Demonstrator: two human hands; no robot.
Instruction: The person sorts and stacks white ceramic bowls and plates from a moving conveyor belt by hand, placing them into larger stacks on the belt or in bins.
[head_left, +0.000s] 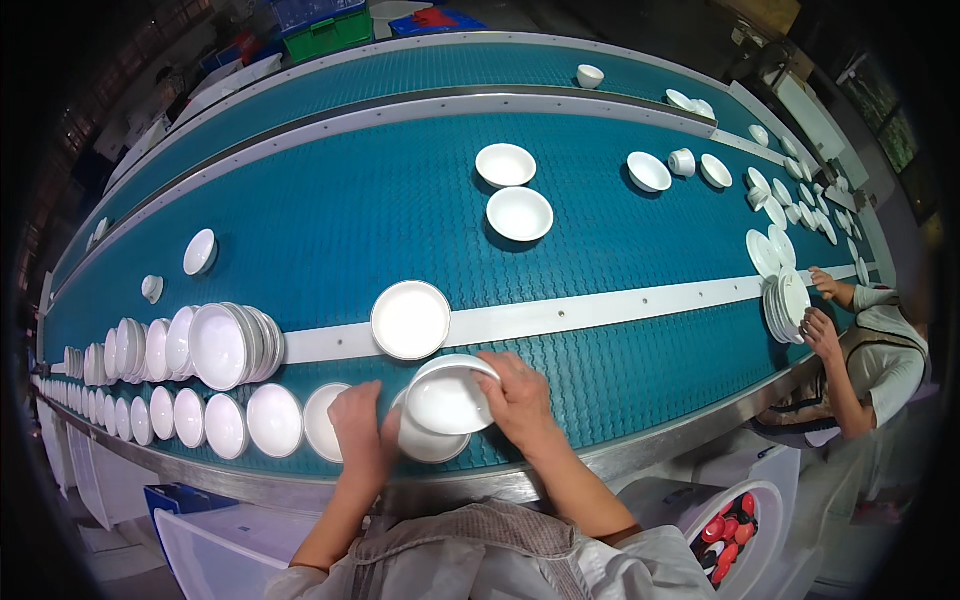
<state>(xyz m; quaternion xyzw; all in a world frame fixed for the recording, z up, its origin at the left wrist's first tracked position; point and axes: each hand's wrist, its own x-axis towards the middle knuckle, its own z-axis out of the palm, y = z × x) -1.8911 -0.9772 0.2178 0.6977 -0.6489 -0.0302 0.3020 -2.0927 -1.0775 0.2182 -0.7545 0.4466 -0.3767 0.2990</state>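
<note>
A white bowl is tilted in my right hand, which grips its right rim with the thumb inside. Below it, another white bowl lies on the near teal belt, partly hidden. My left hand is half curled, thumb apart, in front of a white dish in the near row; it seems to hold nothing. Just beyond my hands, a round white bowl sits over the white divider rail. To the left, several stacked white bowls stand on edge behind a row of single white dishes.
The wide middle belt carries scattered white bowls. At the right, a co-worker's hand touches a stack of white dishes. A metal edge borders the near belt. Below it stands a bin of red and black pieces.
</note>
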